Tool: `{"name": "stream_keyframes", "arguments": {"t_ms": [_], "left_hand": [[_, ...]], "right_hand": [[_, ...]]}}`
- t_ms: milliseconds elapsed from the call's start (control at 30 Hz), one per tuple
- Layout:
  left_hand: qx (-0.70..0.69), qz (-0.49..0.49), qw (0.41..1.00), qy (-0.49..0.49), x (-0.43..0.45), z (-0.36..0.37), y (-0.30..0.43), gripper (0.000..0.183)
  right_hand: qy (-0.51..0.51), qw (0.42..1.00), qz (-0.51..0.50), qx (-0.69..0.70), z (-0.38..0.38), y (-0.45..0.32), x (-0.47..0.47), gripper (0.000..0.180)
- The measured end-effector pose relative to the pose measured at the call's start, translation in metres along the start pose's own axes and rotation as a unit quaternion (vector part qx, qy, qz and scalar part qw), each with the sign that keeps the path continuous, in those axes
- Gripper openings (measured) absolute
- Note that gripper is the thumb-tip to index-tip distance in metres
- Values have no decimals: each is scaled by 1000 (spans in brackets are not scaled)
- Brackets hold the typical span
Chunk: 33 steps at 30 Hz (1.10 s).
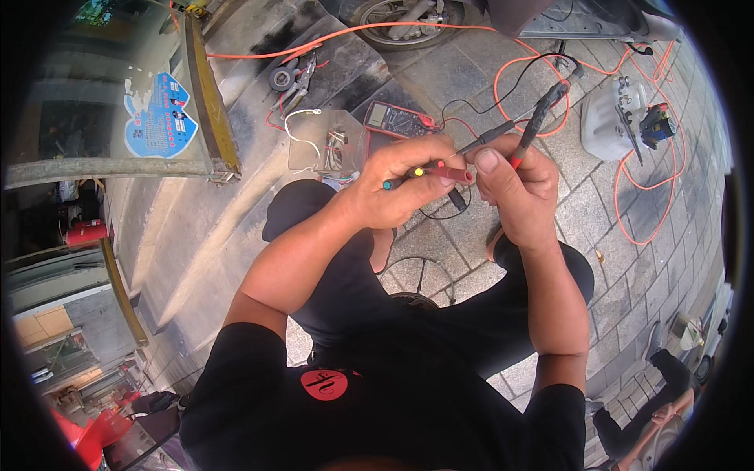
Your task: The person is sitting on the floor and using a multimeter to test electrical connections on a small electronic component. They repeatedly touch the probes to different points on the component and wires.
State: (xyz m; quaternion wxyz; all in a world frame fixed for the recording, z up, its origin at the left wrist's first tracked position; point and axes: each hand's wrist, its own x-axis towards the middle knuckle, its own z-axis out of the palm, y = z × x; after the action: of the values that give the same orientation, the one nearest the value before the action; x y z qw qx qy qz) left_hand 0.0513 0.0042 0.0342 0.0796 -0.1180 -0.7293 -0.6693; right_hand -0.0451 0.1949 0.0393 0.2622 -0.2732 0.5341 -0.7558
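My left hand is closed around several small capped cylindrical pieces. One has a yellow end, another a green end, and a dark red tube points towards the right hand. Below its fingers a black plug-like end sticks out. My right hand grips a red rod wrapped in black tape, tilted up and right. A grey test probe slants between the hands, its thin tip near the left fingers; the right fingers partly hide what touches it. A red-edged digital multimeter lies beyond on the ground.
A clear plastic box with wires stands left of the multimeter, near pliers and a tape roll. An orange cable loops around a white plastic container. A wheel stands ahead; another person sits lower right.
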Motion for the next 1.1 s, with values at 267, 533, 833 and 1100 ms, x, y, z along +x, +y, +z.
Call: {"name": "stream_keyframes", "arguments": {"t_ms": [267, 533, 833, 1100], "left_hand": [[6, 9, 1000, 3, -1, 0, -3, 10], [5, -25, 999, 34, 2, 5, -6, 19], [71, 22, 996, 48, 6, 8, -3, 16], [113, 39, 992, 31, 8, 7, -9, 26]], "right_hand": [[3, 1000, -1, -14, 1, -2, -1, 12], [56, 994, -94, -3, 1, 4, -7, 12], [46, 991, -90, -89, 11, -11, -7, 24], [27, 984, -86, -155, 20, -17, -10, 23]]}}
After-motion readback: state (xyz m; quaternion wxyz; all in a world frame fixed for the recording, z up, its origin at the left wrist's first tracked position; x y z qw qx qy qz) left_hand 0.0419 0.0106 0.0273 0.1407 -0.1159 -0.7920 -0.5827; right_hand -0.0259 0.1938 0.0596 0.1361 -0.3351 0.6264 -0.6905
